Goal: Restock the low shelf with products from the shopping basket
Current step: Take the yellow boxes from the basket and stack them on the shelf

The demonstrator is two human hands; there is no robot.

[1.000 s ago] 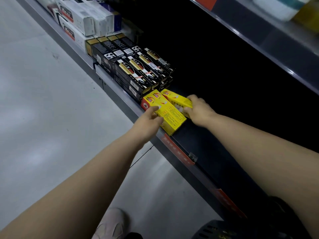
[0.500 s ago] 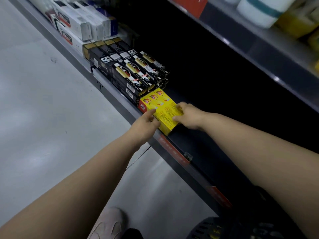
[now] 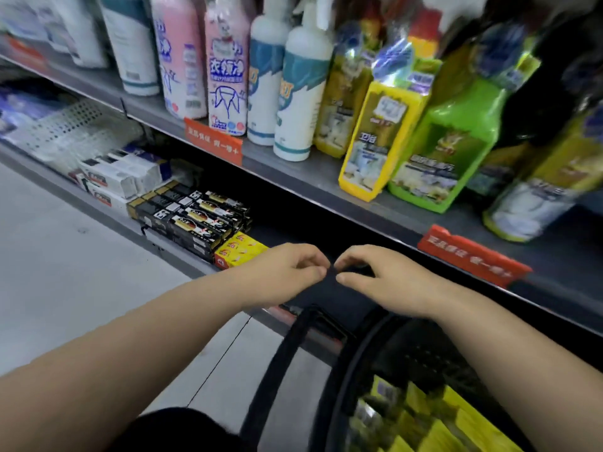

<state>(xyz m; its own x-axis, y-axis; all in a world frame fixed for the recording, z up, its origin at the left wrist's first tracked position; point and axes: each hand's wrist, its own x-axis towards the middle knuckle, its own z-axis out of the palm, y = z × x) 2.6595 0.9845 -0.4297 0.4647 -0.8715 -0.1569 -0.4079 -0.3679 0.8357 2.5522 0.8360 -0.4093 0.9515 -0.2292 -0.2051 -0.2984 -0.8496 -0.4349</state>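
Hands (image 3: 329, 272) empty, yellow boxes (image 3: 239, 251) lengthwise into shelf (image 3: 326, 288)

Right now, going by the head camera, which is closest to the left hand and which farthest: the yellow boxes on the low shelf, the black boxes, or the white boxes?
From the left hand:
1. Yellow boxes, just left of it on the low shelf.
2. Black boxes, next along to the left.
3. White boxes, farthest, at the far left end of the row.

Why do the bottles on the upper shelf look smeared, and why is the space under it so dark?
Head view: motion blur smears the green bottle and its neighbours at right, worse toward the wide-angle edges; the low shelf sits in the upper shelf's shadow, though the yellow boxes stay legible; both hands look fairly sharp.
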